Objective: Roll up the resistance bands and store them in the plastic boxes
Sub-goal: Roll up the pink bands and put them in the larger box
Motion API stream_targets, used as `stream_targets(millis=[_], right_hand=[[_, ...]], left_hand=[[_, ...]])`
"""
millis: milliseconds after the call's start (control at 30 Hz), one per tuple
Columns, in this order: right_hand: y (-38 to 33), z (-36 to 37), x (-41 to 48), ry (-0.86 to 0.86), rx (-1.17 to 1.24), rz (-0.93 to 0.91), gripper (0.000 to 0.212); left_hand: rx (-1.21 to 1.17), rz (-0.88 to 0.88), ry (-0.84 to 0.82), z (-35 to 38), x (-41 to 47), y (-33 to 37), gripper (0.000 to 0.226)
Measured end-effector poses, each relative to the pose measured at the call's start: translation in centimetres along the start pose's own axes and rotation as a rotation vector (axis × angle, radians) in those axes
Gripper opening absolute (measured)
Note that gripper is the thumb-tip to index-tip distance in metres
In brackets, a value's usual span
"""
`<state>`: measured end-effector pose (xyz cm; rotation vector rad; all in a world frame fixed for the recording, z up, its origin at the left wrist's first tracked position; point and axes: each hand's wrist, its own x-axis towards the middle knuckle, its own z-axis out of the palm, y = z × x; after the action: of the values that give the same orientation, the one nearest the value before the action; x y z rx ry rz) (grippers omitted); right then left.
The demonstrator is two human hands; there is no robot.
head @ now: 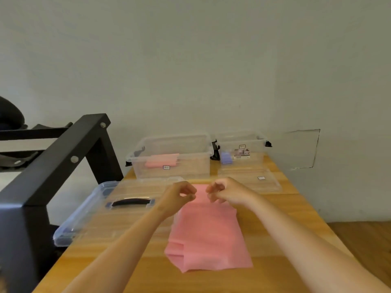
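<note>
Wooden counter (285, 208) by a pale wall: one pink roll (161, 160) stored in far left box (171, 157), purple one (226, 158) in right box (241, 149); pink band (208, 235) flat at centre, unrolled, left hand (179, 196) and right hand (224, 192) fingers pinching its far edge.

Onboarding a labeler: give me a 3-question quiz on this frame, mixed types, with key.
1. True or false: the left box holds a purple band.
2. Which hands touch the pink band on the table? A) left hand only B) right hand only C) both
3. Fill in: the lid with the black handle lies ___ of the pink band.

Key: 1 false; 2 C; 3 left.
</note>
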<state>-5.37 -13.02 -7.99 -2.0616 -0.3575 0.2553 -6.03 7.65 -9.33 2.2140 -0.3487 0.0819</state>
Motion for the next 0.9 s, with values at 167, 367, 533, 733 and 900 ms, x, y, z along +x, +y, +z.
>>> stream_targets(millis=[167, 367, 533, 733, 900], right_hand=[[2.5, 1.4, -6.0, -0.176, -0.227, -0.065, 0.018], [6.9, 2.5, -9.3, -0.123, -0.324, -0.110, 0.026], [8.0, 2.4, -10.0, -0.070, -0.350, -0.184, 0.031], [8.9, 2.5, -10.1, -0.013, -0.260, -0.171, 0.017], [8.0, 1.7, -9.5, 0.004, -0.138, -0.103, 0.011]], left_hand=[[0.054, 0.129, -0.193, 1.7, -6.6, 0.3, 0.013], [0.161, 0.111, -0.289, 2.7, -9.7, -1.7, 0.022], [0.122, 0.097, -0.235, 3.2, -9.9, -2.8, 0.028], [0.032, 0.081, -0.193, 3.5, -9.9, -3.2, 0.015], [-0.019, 0.017, -0.162, 2.9, -9.0, -2.5, 0.012]])
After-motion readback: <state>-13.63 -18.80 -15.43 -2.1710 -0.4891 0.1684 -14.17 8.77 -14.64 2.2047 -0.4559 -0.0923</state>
